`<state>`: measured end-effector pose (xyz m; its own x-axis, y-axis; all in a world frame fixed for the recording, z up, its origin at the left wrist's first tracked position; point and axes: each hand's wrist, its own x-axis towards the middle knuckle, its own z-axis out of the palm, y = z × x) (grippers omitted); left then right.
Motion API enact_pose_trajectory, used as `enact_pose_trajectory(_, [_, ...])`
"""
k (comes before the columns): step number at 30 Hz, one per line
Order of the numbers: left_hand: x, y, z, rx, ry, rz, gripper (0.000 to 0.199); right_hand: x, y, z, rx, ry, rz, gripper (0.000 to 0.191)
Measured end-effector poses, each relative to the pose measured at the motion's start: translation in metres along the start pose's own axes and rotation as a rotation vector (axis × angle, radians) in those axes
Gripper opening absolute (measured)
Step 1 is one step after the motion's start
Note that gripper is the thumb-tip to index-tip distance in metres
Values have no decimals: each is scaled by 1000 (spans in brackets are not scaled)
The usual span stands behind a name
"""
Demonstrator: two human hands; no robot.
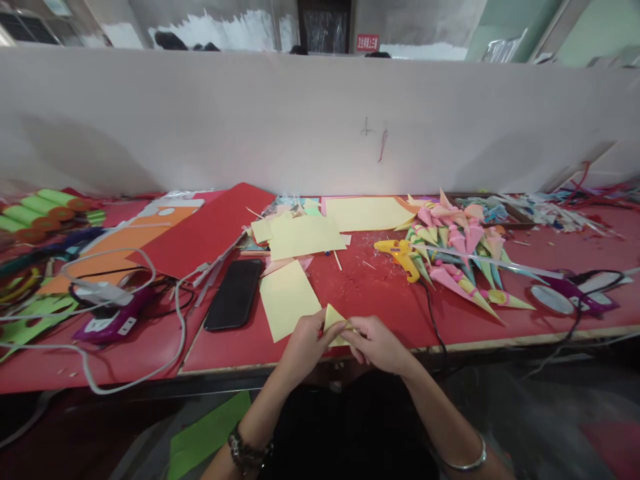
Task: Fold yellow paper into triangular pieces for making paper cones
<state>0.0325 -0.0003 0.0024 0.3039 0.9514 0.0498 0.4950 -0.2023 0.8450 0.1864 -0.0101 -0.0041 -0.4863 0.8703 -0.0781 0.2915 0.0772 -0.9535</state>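
- While both hands meet at the near edge of the red worktop [380,293], they pinch one small piece of yellow paper [334,319] between them, just above the worktop's front lip.
- Left hand [306,341]: fingers closed on the paper's left side, thumb on top. A beaded bracelet sits on that wrist.
- Right hand [376,341]: fingers curled and closed on the paper's right side, fingertips touching or almost touching those of the left hand. A thin metal bangle sits on that forearm.
- The paper looks folded or rolled to a point that sticks up between the two hands; its lower part is hidden by fingers.
- Handling, as a judgement: the paper seems very light, thin and easily creased, so a gentle pinch at the edges or along a fold would suit it; a hard squeeze would likely crush the shape.
- Just beyond the hands lies a flat yellow sheet [287,298], and beside it to the left a black phone [234,294], face up.
- Farther right rests a yellow glue gun [400,254], its cord running toward the worktop's edge, next to a heap of pastel paper cones [457,250].
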Motion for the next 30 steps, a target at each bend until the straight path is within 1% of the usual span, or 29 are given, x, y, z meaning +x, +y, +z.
enact_pose_trajectory(3, [0,-3,3,-5,41,20,29,1,3,2,-2,9,-8,33])
enact_pose_trajectory(6, [0,-6,7,-145,43,-6,29,3,5,3,67,17,39,35])
enact_pose_trajectory(9, [0,-5,7,-248,51,-66,31,3,6,3,125,106,72,37])
enact_pose_trajectory(10, [0,-4,6,-252,46,-73,33,3,6,2,112,157,56,36])
enact_pose_trajectory(12, [0,-1,3,-224,38,-64,35,1,5,0,8,266,-29,27])
enact_pose_trajectory(13, [1,0,2,-206,41,-57,35,0,4,-1,-72,300,-91,30])
enact_pose_trajectory(14, [1,0,0,-192,46,-50,35,-2,3,-2,-156,314,-154,42])
enact_pose_trajectory(15, [1,1,-1,-186,50,-46,35,-3,2,-4,-230,306,-206,55])
enact_pose_trajectory(16, [2,1,-3,-187,49,-44,35,-4,1,-5,-286,285,-242,63])
enact_pose_trajectory(18, [2,0,-5,-203,24,-47,35,-6,-1,-8,-334,251,-283,64])
enact_pose_trajectory(23, [1,-4,-10,-231,-55,-27,34,-6,-7,-15,-283,181,-334,39])
enact_pose_trajectory(24, [1,-4,-11,-235,-66,-22,34,-6,-8,-16,-263,168,-338,36])
enact_pose_trajectory(27, [0,-3,-14,-262,-109,-25,34,-7,-10,-19,-182,138,-340,36])
enact_pose_trajectory(30, [-1,-2,-13,-289,-165,-34,33,-8,-11,-21,-105,130,-329,28])
